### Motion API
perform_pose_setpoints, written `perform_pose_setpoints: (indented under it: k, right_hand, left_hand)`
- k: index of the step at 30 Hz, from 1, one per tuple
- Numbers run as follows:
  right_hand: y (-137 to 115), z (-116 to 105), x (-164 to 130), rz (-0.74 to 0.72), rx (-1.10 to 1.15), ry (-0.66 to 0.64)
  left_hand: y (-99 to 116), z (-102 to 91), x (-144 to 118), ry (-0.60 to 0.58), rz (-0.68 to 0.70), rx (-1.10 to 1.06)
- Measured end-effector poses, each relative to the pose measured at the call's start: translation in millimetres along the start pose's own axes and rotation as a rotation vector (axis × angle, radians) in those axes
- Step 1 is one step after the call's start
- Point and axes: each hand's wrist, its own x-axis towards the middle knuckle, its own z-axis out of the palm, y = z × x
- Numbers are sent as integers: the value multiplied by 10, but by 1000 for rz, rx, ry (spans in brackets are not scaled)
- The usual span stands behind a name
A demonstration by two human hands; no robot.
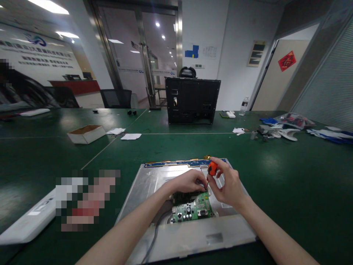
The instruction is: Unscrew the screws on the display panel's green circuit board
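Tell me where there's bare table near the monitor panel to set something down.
Bare green table lies right of the metal panel, up to the scattered parts. More lies between the panel's far edge and the black chassis. Left is crowded by a white cover. On the panel, the left hand and right hand with the screwdriver crowd the circuit board.

A circuit board (pixel 194 209) lies on the panel (pixel 154 184), a case (pixel 192 100) behind.

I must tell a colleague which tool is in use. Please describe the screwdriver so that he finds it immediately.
On the green table lies a silver monitor panel. Above its green circuit board, the right hand holds the screwdriver, the only thing with an orange handle.
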Motion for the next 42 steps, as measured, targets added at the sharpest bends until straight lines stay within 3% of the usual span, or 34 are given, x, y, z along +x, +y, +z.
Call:
perform_pose_setpoints:
  k: [29, 42]
  right_hand:
    - [48, 47, -36, 42, -28, 19]
    - [54, 2, -17, 19, -75, 112]
  left_hand:
    - [33, 4, 5, 20, -31, 54]
    - [12, 13, -12, 32, -24, 31]
